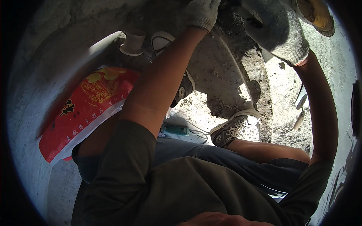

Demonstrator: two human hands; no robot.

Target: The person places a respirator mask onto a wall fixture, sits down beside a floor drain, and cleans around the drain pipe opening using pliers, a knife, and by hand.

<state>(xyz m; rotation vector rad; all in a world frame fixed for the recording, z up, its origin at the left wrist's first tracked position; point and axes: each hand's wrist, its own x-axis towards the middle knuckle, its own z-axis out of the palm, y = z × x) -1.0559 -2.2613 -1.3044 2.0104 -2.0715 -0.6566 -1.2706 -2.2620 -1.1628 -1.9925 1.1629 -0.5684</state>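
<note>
Both my hands wear pale knitted work gloves and reach to the far edge of the view. My left hand (pixel 201 14) is at the top centre, its fingertips cut off by the picture's edge. Across from it, my right hand (pixel 277 34) lies half in shadow, half in bright sun, with its fingers too dark to make out. Between them is dark, crumbly, rough material (pixel 230 28) beside a curved grey slab (pixel 217 64). Whether either hand holds anything cannot be seen.
A red printed bag (pixel 88 107) lies at left, near a white flanged pipe piece (pixel 133 44). A green-bodied tool (pixel 176 129) with a cord sits between my legs, near my shoe (pixel 234 128). At right are a trowel (pixel 299 119) and a yellowish-brown round object (pixel 316 16). A curved pale wall (pixel 30 113) surrounds me.
</note>
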